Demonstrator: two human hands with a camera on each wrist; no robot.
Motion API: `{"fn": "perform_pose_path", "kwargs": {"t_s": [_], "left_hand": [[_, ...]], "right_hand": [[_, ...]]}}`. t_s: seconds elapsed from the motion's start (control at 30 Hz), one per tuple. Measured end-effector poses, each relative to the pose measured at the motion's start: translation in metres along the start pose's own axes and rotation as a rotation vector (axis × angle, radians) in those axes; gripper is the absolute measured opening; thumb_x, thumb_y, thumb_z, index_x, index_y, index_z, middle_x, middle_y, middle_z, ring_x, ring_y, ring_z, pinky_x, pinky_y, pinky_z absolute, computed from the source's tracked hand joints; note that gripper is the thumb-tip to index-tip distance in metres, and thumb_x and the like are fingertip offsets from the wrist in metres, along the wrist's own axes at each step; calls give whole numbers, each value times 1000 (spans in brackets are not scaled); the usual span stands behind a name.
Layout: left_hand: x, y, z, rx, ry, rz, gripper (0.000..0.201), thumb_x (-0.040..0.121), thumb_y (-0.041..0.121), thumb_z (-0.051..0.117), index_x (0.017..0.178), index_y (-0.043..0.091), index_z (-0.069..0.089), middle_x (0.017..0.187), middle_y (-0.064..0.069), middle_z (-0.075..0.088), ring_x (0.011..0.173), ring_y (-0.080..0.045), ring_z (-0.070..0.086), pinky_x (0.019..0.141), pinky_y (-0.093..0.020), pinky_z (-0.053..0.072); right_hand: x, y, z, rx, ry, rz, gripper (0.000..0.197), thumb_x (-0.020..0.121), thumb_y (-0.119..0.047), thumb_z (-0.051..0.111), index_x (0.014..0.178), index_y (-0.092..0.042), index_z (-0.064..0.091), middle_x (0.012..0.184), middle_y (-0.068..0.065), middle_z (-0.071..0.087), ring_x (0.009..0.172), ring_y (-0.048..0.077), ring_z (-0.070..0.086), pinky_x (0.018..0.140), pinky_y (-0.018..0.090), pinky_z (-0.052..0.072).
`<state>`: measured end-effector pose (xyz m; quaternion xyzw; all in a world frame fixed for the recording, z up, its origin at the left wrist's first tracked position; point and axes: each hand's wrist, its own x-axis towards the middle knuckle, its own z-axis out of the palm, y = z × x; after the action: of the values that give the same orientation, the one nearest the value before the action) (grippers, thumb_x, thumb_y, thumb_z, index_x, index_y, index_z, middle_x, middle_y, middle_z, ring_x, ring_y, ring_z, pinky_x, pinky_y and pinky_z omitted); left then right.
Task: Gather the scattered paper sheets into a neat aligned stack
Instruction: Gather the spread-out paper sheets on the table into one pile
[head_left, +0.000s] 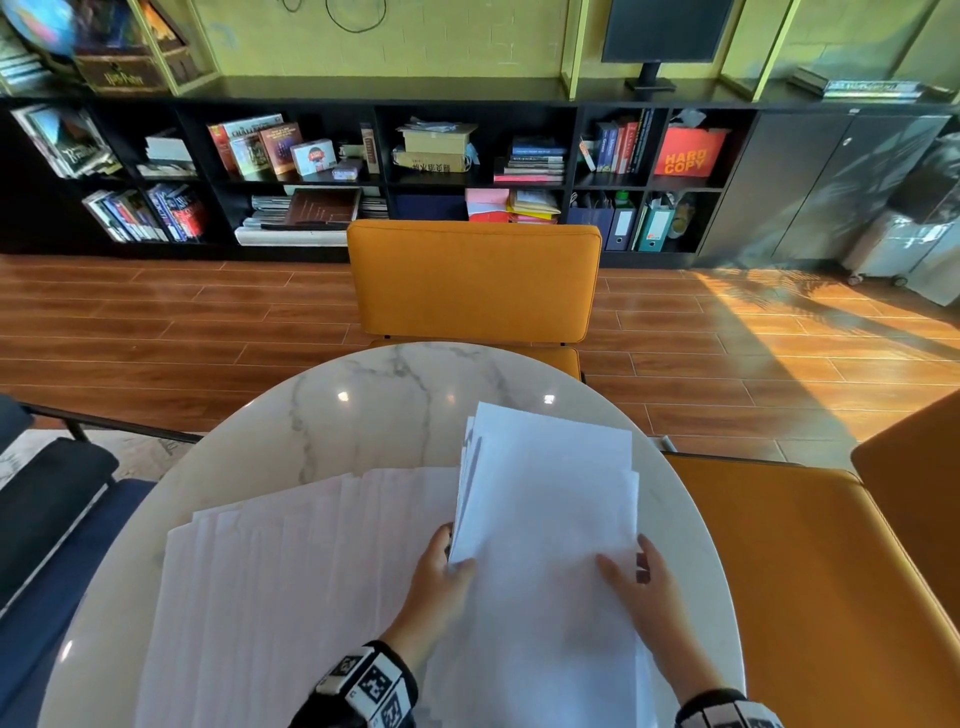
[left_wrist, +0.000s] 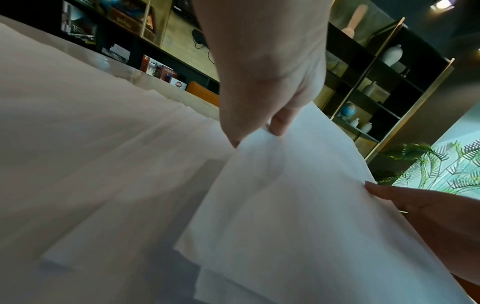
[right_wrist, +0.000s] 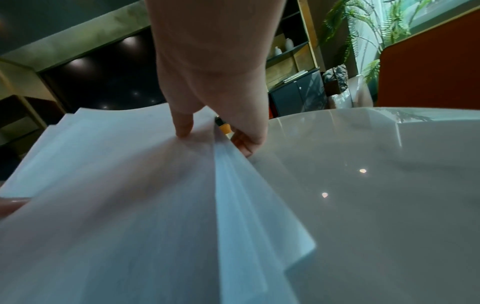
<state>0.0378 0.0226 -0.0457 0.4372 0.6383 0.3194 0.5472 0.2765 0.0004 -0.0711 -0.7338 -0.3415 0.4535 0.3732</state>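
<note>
1. Head view: a round marble table (head_left: 363, 415) carries two groups of paper. A gathered bundle of sheets (head_left: 545, 519) lies toward the table's right rim, its edges uneven, with corners stepping out at the far end and along the right side. The left hand (head_left: 441, 577) grips the bundle's left edge, thumb on top and fingers underneath. The right hand (head_left: 639, 577) grips the right edge, thumb lying on the top sheet. A fan of spread sheets (head_left: 285, 561) covers the table's near-left part, its far edges staggered like steps and reaching close to the left rim. Bare marble lies beyond both groups, toward the orange chair (head_left: 472, 280) at the table's far side. A narrow bare strip runs between the bundle and the table's right rim.

2. Left wrist view: the left hand (left_wrist: 265, 86) pinches the bundle (left_wrist: 298, 205) at its edge, which is lifted off the table there. The spread sheets (left_wrist: 91, 144) lie flat beside it, overlapping in steps. The right hand's thumb (left_wrist: 405, 195) presses on the bundle's opposite edge.

3. Right wrist view: the right hand (right_wrist: 215, 98) is clamped on the bundle (right_wrist: 130, 195), thumb on top and fingers below. The sheets' right edges splay apart in offset layers. Glossy bare table (right_wrist: 376, 195) extends rightward from that edge.
</note>
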Motion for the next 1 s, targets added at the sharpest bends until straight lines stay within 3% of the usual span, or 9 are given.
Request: {"fn": "perform_pose_path", "kwargs": {"t_s": [0.13,0.27,0.37,0.47,0.63,0.7,0.8,0.9,1.0], "left_hand": [[-6,0,-5,-58,-24,-60,30,85,1,58,100,27,56,101,-6,72,90,-29,72,78,-41,58],[-10,-2,-18,-36,-18,-97,31,87,3,52,114,19,52,106,-11,67,97,-33,67,81,-39,53],[-9,-10,-36,53,102,-133,36,90,10,50,125,12,51,103,-10,63,88,-25,62,76,-35,50],[-11,-17,-56,144,229,-183,41,87,7,49,127,8,53,124,-11,58,108,-25,58,82,-28,44],[-15,-23,-68,160,269,-259,50,84,8,50,133,6,50,137,-16,53,123,-32,53,101,-37,46],[-15,-22,-68,140,260,-271,51,84,8,50,134,6,48,137,-15,52,122,-32,52,98,-36,46],[-12,-21,-68,150,223,-317,54,81,14,53,134,7,47,135,-13,52,122,-33,52,94,-37,46],[-3,-29,-69,222,220,-308,46,69,20,51,113,8,62,104,-10,67,90,-28,65,67,-30,52],[-1,-29,-66,240,244,-266,39,76,10,51,115,8,59,105,-12,66,87,-25,62,60,-26,45]], "right_hand": [[-5,2,1,117,-53,6,35,84,-18,67,116,-7,60,99,9,72,88,27,70,80,46,58],[-10,3,11,111,-16,-9,23,85,-8,63,108,-8,60,98,13,71,85,30,68,80,48,57],[-13,2,16,57,-1,-15,15,85,-6,61,99,-11,58,100,16,69,83,29,66,76,43,55],[-13,5,18,-53,17,-18,23,85,-6,61,108,-6,58,106,20,67,89,33,63,81,44,53],[-11,12,21,-269,26,9,52,84,-14,64,131,-2,49,125,22,59,108,37,59,93,47,49],[-10,13,22,-374,40,34,63,83,-19,65,140,-4,40,134,22,49,118,38,52,99,45,44],[-10,11,25,-437,57,53,61,83,-17,63,139,-5,42,132,23,44,115,39,52,99,44,45],[-11,10,28,-477,46,76,61,82,-12,61,140,-7,41,133,19,41,113,39,53,98,44,47],[-12,8,31,-500,33,86,61,82,-9,57,141,-11,41,131,17,42,112,38,53,97,44,48]]}}
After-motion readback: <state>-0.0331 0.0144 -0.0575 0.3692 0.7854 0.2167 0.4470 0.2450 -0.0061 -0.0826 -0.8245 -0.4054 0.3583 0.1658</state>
